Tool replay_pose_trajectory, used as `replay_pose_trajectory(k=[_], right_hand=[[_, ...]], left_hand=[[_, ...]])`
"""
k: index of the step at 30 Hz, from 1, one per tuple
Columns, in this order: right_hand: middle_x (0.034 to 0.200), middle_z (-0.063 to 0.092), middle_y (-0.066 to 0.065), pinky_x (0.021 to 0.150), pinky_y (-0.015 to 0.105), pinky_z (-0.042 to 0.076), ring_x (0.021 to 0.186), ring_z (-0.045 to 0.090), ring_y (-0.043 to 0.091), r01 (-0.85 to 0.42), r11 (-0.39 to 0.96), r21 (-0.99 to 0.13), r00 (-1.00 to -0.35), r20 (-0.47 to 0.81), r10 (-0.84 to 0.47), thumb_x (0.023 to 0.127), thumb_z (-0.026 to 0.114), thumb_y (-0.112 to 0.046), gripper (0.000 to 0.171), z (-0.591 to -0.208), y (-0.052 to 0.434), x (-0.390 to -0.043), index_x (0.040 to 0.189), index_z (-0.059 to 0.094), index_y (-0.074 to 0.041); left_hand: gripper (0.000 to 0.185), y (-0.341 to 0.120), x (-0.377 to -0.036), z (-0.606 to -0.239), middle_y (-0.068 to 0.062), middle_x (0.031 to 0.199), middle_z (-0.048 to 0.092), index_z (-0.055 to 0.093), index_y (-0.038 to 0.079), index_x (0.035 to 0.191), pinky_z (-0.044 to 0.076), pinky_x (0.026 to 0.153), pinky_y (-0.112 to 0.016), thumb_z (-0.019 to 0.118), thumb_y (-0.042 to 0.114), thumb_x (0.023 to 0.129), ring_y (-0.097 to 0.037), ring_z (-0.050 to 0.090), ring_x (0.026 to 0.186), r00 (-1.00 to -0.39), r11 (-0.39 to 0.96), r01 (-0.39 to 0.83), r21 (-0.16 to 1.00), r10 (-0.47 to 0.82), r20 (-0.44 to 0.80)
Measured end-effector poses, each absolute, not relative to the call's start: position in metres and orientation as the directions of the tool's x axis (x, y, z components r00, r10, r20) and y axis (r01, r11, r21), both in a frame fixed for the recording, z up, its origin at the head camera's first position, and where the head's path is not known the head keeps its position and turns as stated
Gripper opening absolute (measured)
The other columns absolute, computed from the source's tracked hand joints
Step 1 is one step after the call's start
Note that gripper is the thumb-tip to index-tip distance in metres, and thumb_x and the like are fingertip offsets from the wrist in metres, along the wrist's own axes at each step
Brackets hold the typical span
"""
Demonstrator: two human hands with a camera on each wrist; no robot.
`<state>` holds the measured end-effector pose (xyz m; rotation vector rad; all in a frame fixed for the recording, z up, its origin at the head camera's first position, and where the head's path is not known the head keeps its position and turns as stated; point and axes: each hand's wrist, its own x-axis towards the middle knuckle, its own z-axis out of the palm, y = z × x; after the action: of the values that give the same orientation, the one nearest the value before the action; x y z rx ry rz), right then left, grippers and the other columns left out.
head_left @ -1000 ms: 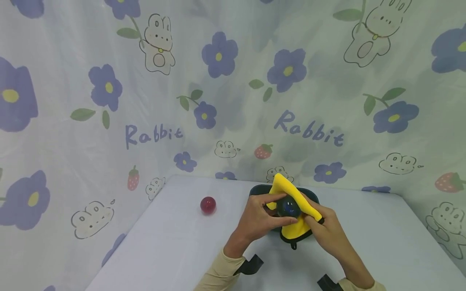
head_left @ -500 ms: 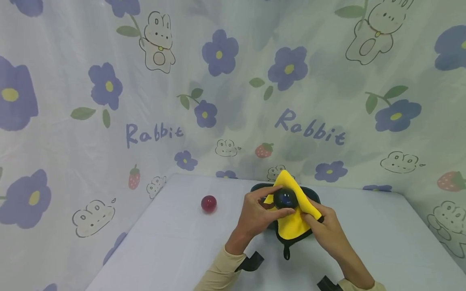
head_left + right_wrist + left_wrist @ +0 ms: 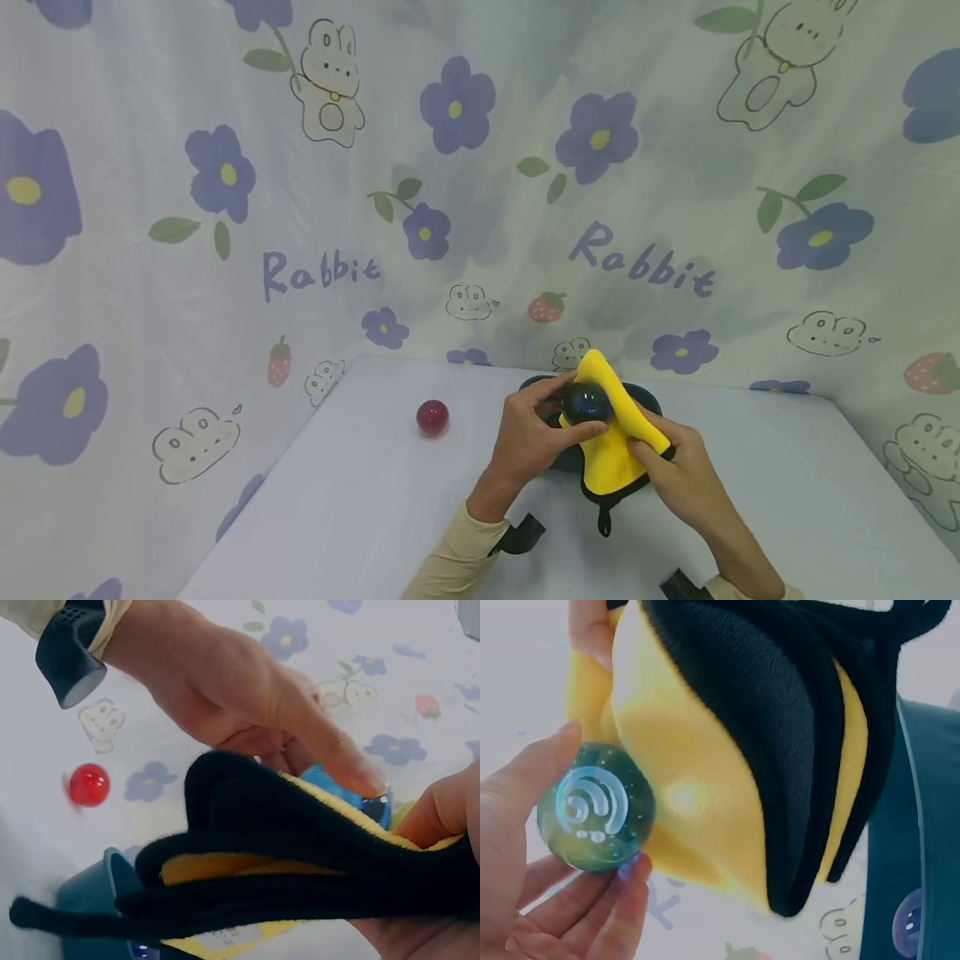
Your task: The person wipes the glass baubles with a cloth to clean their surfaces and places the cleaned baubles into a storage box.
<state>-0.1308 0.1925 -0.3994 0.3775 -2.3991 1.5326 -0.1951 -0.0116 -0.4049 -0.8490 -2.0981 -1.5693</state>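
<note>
My left hand [image 3: 525, 433] holds a glossy dark ball [image 3: 586, 404] between thumb and fingers. In the left wrist view the ball [image 3: 596, 806] looks translucent green with a white swirl mark. My right hand [image 3: 675, 467] grips a folded cloth [image 3: 611, 458], yellow on one side with black edging and a black hanging loop [image 3: 604, 518]. The yellow face lies against the ball's right side. From the right wrist view, the cloth's black folds [image 3: 247, 847] hide part of the ball [image 3: 334, 787], which looks blue there.
Behind and below the hands stands a dark teal tub [image 3: 648, 400], partly covered by hands and cloth. A purple ball [image 3: 909, 922] shows inside it. On the white table [image 3: 360, 500] to the left lies a red ball [image 3: 432, 417]. A printed curtain [image 3: 480, 183] hangs behind.
The ball has shifted slightly up and left in my left hand's hold. The cloth has turned against it, its top corner higher and its loop hanging lower.
</note>
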Motion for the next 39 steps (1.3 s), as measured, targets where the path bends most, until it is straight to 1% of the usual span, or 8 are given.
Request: replay_pose_trajectory(k=[15, 20, 23, 29, 32, 34, 37, 39], right_hand=[[0.13, 0.068, 0.028, 0.059, 0.023, 0.055, 0.07, 0.055, 0.009, -0.477, 0.449, -0.756, -0.864, 0.498, -0.079, 0.091, 0.06, 0.011, 0.06, -0.409, 0.176, -0.125, 0.149, 0.054, -0.003], [0.145, 0.062, 0.019, 0.086, 0.008, 0.054, 0.106, 0.062, -0.008, -0.568, 0.49, -0.662, -0.795, 0.596, -0.115, 0.087, 0.061, 0.017, 0.069, -0.412, 0.173, -0.127, 0.15, 0.054, -0.008], [0.152, 0.056, 0.014, 0.101, 0.003, 0.043, 0.132, 0.05, -0.009, -0.641, 0.501, -0.581, -0.729, 0.666, -0.16, 0.082, 0.061, 0.023, 0.077, -0.412, 0.174, -0.129, 0.15, 0.054, -0.011], [0.155, 0.053, 0.014, 0.109, 0.003, 0.034, 0.143, 0.04, -0.009, -0.705, 0.51, -0.493, -0.665, 0.709, -0.233, 0.079, 0.061, 0.026, 0.082, -0.415, 0.18, -0.133, 0.151, 0.053, -0.012], [0.153, 0.056, 0.016, 0.102, 0.002, 0.042, 0.134, 0.05, -0.01, -0.697, 0.517, -0.497, -0.676, 0.696, -0.242, 0.081, 0.062, 0.024, 0.081, -0.416, 0.183, -0.135, 0.153, 0.051, -0.012], [0.142, 0.065, 0.015, 0.085, 0.005, 0.051, 0.108, 0.062, -0.009, -0.684, 0.504, -0.528, -0.696, 0.68, -0.231, 0.083, 0.061, 0.021, 0.077, -0.417, 0.186, -0.135, 0.152, 0.052, -0.012], [0.106, 0.072, 0.013, 0.06, 0.018, 0.051, 0.07, 0.054, 0.0, -0.634, 0.458, -0.623, -0.757, 0.62, -0.203, 0.088, 0.059, 0.016, 0.068, -0.418, 0.191, -0.136, 0.151, 0.054, -0.01], [0.094, 0.067, 0.01, 0.053, 0.023, 0.048, 0.061, 0.048, 0.007, -0.588, 0.42, -0.691, -0.801, 0.57, -0.182, 0.09, 0.057, 0.014, 0.063, -0.418, 0.195, -0.137, 0.149, 0.055, -0.006]], left_hand=[[0.057, -0.026, -0.199, -0.401, -0.007, 0.121, 0.077, 0.074, 0.009, 0.126, 0.063, 0.076, -0.021, 0.091, 0.034, 0.078, -0.013, 0.077, 0.09, -0.857, 0.24, 0.503, 0.83, 0.261, 0.444], [0.051, -0.028, -0.199, -0.398, -0.003, 0.114, 0.079, 0.077, 0.013, 0.121, 0.061, 0.075, -0.021, 0.091, 0.036, 0.078, -0.005, 0.071, 0.083, -0.846, 0.264, 0.515, 0.816, 0.314, 0.431], [0.04, -0.027, -0.197, -0.398, 0.001, 0.101, 0.08, 0.08, 0.014, 0.111, 0.061, 0.072, -0.021, 0.091, 0.033, 0.077, -0.002, 0.069, 0.079, -0.834, 0.233, 0.517, 0.824, 0.356, 0.422], [0.026, -0.02, -0.193, -0.401, 0.005, 0.063, 0.059, 0.077, 0.016, 0.091, 0.047, 0.049, -0.018, 0.092, 0.032, 0.077, -0.004, 0.051, 0.053, -0.795, 0.234, 0.563, 0.793, 0.415, 0.442], [0.027, -0.019, -0.19, -0.401, 0.004, 0.063, 0.057, 0.078, 0.016, 0.095, 0.043, 0.046, -0.018, 0.092, 0.031, 0.077, -0.004, 0.047, 0.049, -0.767, 0.218, 0.597, 0.772, 0.437, 0.47], [0.032, -0.018, -0.188, -0.402, 0.004, 0.071, 0.065, 0.079, 0.016, 0.104, 0.048, 0.05, -0.017, 0.092, 0.03, 0.078, -0.003, 0.05, 0.054, -0.747, 0.204, 0.619, 0.759, 0.45, 0.488], [0.043, -0.017, -0.185, -0.401, 0.004, 0.093, 0.076, 0.079, 0.016, 0.116, 0.056, 0.058, -0.017, 0.092, 0.03, 0.078, 0.001, 0.057, 0.066, -0.724, 0.2, 0.649, 0.734, 0.46, 0.515], [0.047, -0.016, -0.183, -0.4, 0.002, 0.105, 0.078, 0.077, 0.015, 0.12, 0.06, 0.064, -0.018, 0.092, 0.03, 0.078, 0.002, 0.061, 0.076, -0.709, 0.199, 0.669, 0.716, 0.458, 0.536]])
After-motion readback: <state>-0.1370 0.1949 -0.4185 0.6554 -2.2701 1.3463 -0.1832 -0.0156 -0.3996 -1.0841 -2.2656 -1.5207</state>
